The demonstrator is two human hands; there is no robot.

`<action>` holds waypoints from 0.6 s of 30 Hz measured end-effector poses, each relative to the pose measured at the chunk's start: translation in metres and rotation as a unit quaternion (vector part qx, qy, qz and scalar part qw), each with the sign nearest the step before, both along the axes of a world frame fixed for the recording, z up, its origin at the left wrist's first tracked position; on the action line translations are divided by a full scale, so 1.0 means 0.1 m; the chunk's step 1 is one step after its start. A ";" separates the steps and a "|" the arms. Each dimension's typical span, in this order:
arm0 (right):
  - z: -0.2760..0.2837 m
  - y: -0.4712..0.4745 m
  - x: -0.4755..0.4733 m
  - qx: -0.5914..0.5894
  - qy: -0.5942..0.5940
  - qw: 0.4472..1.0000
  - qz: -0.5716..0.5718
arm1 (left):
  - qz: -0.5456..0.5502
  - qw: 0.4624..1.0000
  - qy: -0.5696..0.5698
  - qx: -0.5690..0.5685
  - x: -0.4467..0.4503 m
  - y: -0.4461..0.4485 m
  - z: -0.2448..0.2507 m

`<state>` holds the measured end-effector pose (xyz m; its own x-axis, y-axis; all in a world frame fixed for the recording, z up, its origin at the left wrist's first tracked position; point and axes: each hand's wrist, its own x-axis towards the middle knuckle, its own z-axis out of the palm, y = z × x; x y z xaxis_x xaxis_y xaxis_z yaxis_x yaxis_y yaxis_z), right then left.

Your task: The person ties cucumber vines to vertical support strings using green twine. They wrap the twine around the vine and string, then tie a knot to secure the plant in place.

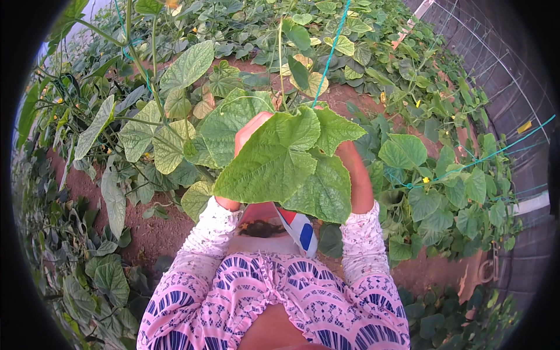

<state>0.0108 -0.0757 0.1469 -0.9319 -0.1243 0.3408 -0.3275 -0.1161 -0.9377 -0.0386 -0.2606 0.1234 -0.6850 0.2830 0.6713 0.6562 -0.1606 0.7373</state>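
Large cucumber leaves (275, 157) hang right in front of me and cover most of both hands. The back of my left hand (251, 129) shows at the left edge of these leaves. On the other side, part of my right hand (345, 151) and its wrist come out from behind them. The fingers of both hands are largely hidden, so what they grip does not show. A taut turquoise twine (332, 52) runs down to the top of the leaf cluster, between the hands. Behind the cluster stands a thin, pale stem (281, 65).
Left, a cucumber vine (140, 65) climbs another twine. More cucumber plants (433, 197) fill the right, crossed by a slanting turquoise string (485, 157). Reddish soil (148, 236) shows between rows. Dark netting (520, 78) walls the right side. A printed plastic bag (302, 232) hangs at my waist.
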 end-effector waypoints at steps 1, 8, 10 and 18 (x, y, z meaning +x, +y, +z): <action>-0.06 -0.03 0.01 0.023 -0.033 0.997 -0.064 | -0.001 1.000 -0.012 -0.002 -0.01 0.00 0.02; -0.28 0.19 -0.22 0.288 -0.106 0.945 -0.114 | 0.029 0.995 -0.054 -0.077 0.02 0.13 0.04; 0.06 0.38 -0.32 0.328 -0.047 0.931 -0.153 | 0.011 0.995 -0.079 -0.059 -0.03 0.16 0.09; 1.52 -0.21 -0.19 0.165 0.272 0.948 -0.017 | -0.004 0.989 -0.098 -0.110 -0.30 0.42 0.26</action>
